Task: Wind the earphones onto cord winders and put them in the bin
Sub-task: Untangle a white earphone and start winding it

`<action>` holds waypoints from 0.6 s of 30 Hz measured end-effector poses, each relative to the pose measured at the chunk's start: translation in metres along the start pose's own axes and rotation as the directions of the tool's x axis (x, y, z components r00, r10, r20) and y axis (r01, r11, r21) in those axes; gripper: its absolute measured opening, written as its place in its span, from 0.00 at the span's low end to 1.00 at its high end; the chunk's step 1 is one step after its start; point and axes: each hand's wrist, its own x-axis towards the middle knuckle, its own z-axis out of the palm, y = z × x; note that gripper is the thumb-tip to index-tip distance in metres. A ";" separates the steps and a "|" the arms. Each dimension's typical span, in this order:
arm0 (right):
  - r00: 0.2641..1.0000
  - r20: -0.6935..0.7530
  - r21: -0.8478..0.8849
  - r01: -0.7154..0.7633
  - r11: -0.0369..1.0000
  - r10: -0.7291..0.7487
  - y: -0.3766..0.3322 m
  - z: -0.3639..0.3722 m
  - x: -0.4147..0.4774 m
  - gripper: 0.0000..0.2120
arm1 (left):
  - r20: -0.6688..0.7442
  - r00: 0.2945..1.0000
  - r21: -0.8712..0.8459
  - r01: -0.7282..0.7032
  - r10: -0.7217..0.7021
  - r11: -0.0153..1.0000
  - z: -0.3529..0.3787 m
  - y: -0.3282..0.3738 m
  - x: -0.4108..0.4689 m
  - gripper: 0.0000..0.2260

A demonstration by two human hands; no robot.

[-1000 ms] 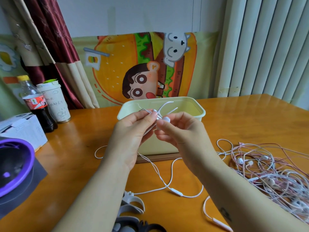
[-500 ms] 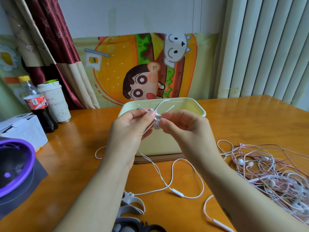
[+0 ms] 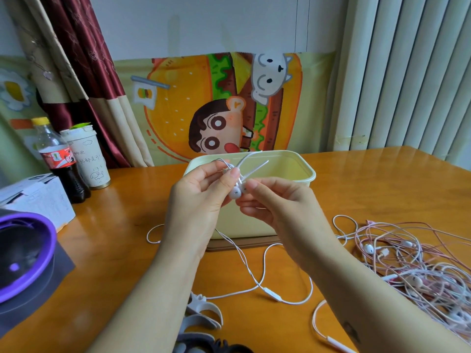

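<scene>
Head view: left hand (image 3: 201, 197) and right hand (image 3: 283, 205) pinch the earphones (image 3: 235, 193) near the bin (image 3: 249, 225), at rim height.

This looks like a lived-in room at home. A glossy wooden worktop (image 3: 369, 189) stands against a wall hung with a cartoon burger cloth (image 3: 178, 110), between a maroon-and-cream curtain (image 3: 84, 59) and pale vertical blinds (image 3: 407, 72). A cola bottle (image 3: 60, 159) and a scribbled paper cup (image 3: 89, 159) stand together at the back.
</scene>
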 end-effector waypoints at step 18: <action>0.996 0.026 0.265 -0.088 0.960 0.084 -0.001 0.003 -0.001 0.17 | -0.007 0.999 -0.043 0.046 -0.047 0.998 0.004 -0.001 -0.001 0.08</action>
